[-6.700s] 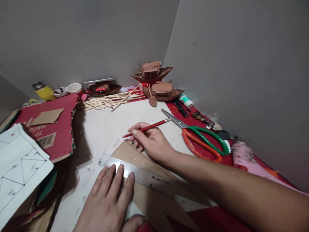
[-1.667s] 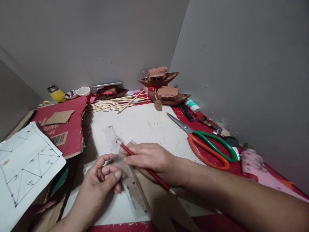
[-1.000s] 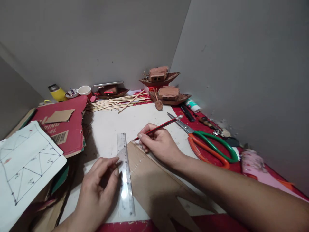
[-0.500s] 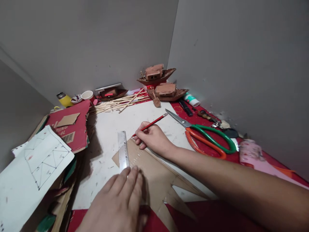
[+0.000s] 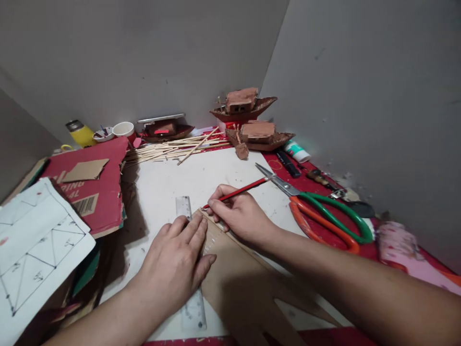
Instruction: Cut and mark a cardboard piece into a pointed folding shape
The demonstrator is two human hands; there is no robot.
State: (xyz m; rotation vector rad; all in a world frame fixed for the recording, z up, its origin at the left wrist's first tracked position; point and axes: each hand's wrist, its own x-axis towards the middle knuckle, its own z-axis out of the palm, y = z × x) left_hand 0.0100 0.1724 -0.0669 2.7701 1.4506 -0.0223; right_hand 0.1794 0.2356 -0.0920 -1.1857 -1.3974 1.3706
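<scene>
My right hand (image 5: pixel 243 216) pinches a red pencil (image 5: pixel 247 187), its lower end by the far corner of a brown cardboard piece (image 5: pixel 239 269) and its top angled toward the scissors. My left hand (image 5: pixel 175 254) lies flat with extended fingers, pressing a clear ruler (image 5: pixel 195 312) and the cardboard's edge. The ruler's middle is hidden beneath that hand, while both ends show. Pointed notches are cut in the cardboard's near side, and small pale marks run close to its far end. Whether the pencil tip touches the cardboard, I cannot tell.
Large scissors (image 5: pixel 320 206) with green and orange handles lie to the right. Brown model boats (image 5: pixel 259 134) and thin wooden sticks (image 5: pixel 169 150) line the back. At left, a paper with a truss drawing (image 5: pixel 46 240) overlaps red cardboard (image 5: pixel 104 163). A white cup (image 5: pixel 123 129) stands behind.
My left hand has slid forward along the ruler to the cardboard's far corner, exposing the ruler's near end. The pencil is still in my right hand, tilted lower. The view has shifted slightly.
</scene>
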